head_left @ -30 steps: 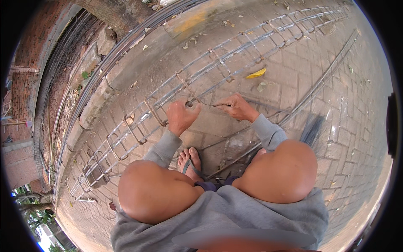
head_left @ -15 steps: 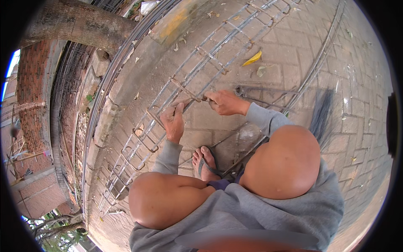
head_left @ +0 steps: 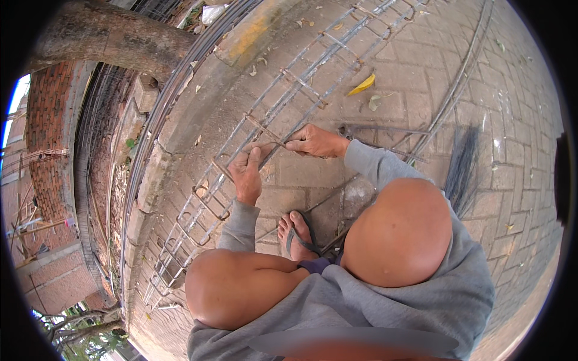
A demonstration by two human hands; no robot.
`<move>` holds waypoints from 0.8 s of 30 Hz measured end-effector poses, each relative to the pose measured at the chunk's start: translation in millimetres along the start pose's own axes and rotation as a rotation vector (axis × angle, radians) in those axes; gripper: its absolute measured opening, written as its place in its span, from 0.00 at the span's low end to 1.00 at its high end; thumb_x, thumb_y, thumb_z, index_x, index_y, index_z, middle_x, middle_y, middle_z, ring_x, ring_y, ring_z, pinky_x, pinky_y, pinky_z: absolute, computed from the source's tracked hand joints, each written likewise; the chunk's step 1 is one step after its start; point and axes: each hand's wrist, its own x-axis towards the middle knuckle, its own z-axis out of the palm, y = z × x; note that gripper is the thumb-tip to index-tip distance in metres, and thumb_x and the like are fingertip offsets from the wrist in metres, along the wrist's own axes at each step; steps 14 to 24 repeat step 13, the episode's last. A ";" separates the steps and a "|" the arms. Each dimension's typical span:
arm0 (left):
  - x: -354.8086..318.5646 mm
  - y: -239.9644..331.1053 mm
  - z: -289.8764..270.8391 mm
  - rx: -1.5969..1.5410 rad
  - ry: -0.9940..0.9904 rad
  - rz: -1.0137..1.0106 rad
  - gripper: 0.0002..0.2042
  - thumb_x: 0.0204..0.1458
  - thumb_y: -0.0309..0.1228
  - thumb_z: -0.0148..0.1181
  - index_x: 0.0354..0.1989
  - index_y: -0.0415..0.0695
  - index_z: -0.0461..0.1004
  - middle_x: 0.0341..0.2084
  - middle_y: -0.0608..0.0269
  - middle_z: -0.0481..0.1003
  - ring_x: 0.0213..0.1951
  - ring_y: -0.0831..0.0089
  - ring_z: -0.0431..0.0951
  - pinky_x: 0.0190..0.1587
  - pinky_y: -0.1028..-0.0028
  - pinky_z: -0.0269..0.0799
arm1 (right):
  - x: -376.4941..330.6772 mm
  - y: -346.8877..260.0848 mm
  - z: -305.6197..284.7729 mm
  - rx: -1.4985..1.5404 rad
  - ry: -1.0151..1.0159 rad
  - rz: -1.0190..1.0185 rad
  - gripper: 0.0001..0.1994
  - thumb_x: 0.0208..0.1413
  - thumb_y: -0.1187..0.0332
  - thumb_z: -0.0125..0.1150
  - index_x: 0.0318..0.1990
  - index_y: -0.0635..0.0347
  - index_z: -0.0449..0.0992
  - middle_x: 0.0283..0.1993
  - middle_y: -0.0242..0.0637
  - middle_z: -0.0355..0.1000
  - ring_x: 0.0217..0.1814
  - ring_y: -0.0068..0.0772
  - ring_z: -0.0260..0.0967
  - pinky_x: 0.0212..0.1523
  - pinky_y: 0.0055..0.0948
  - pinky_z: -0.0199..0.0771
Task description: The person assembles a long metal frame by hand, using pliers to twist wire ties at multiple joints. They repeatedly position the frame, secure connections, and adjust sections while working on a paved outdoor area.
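A long rebar cage (head_left: 292,86), made of straight bars with several square stirrups, lies slantwise on the paving in front of me. My left hand (head_left: 247,174) is closed at its near long bar, thumb and fingers against the steel beside a rusty stirrup (head_left: 263,128). From the other side, my right hand (head_left: 317,142) pinches at that stirrup's near corner. Whatever sits between its fingertips is too small to make out. The two hands are a short way apart along the bar.
Right of me lie a bundle of thin dark wire (head_left: 462,168) and some thin metal rods (head_left: 385,127). Long bars (head_left: 460,78) cross the paving beyond. A concrete curb (head_left: 174,132) with more bars along it runs on the left, near a tree trunk (head_left: 114,39).
My right hand has moved slightly left and up, its fingertips now at the stirrup's corner. The left hand has stayed almost in place.
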 end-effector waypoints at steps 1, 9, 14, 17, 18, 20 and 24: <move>-0.4 -1.7 -0.4 -0.050 -0.010 0.011 0.11 0.70 0.25 0.53 0.49 0.29 0.79 0.46 0.47 0.84 0.49 0.63 0.85 0.58 0.66 0.79 | 2.4 0.6 0.3 -0.058 0.028 -0.001 0.19 0.66 0.55 0.67 0.43 0.67 0.86 0.23 0.32 0.73 0.25 0.19 0.63 0.26 0.30 0.63; -8.8 8.2 -6.3 0.656 -0.191 0.358 0.10 0.67 0.24 0.58 0.53 0.41 0.82 0.49 0.56 0.85 0.48 0.61 0.87 0.54 0.68 0.80 | 9.3 7.5 6.8 -0.154 0.149 -0.145 0.17 0.63 0.59 0.68 0.45 0.68 0.86 0.37 0.45 0.85 0.38 0.26 0.76 0.45 0.34 0.75; -4.0 24.0 7.6 1.065 -0.384 0.605 0.14 0.66 0.29 0.62 0.58 0.49 0.82 0.53 0.53 0.84 0.49 0.55 0.87 0.54 0.64 0.81 | 5.5 5.2 10.9 -0.134 0.164 -0.150 0.15 0.63 0.61 0.68 0.47 0.65 0.86 0.43 0.43 0.86 0.44 0.28 0.79 0.51 0.32 0.76; -4.0 24.0 7.6 1.065 -0.384 0.605 0.14 0.66 0.29 0.62 0.58 0.49 0.82 0.53 0.53 0.84 0.49 0.55 0.87 0.54 0.64 0.81 | 5.5 5.2 10.9 -0.134 0.164 -0.150 0.15 0.63 0.61 0.68 0.47 0.65 0.86 0.43 0.43 0.86 0.44 0.28 0.79 0.51 0.32 0.76; -4.0 24.0 7.6 1.065 -0.384 0.605 0.14 0.66 0.29 0.62 0.58 0.49 0.82 0.53 0.53 0.84 0.49 0.55 0.87 0.54 0.64 0.81 | 5.5 5.2 10.9 -0.134 0.164 -0.150 0.15 0.63 0.61 0.68 0.47 0.65 0.86 0.43 0.43 0.86 0.44 0.28 0.79 0.51 0.32 0.76; -4.0 24.0 7.6 1.065 -0.384 0.605 0.14 0.66 0.29 0.62 0.58 0.49 0.82 0.53 0.53 0.84 0.49 0.55 0.87 0.54 0.64 0.81 | 5.5 5.2 10.9 -0.134 0.164 -0.150 0.15 0.63 0.61 0.68 0.47 0.65 0.86 0.43 0.43 0.86 0.44 0.28 0.79 0.51 0.32 0.76; -4.0 24.0 7.6 1.065 -0.384 0.605 0.14 0.66 0.29 0.62 0.58 0.49 0.82 0.53 0.53 0.84 0.49 0.55 0.87 0.54 0.64 0.81 | 5.5 5.2 10.9 -0.134 0.164 -0.150 0.15 0.63 0.61 0.68 0.47 0.65 0.86 0.43 0.43 0.86 0.44 0.28 0.79 0.51 0.32 0.76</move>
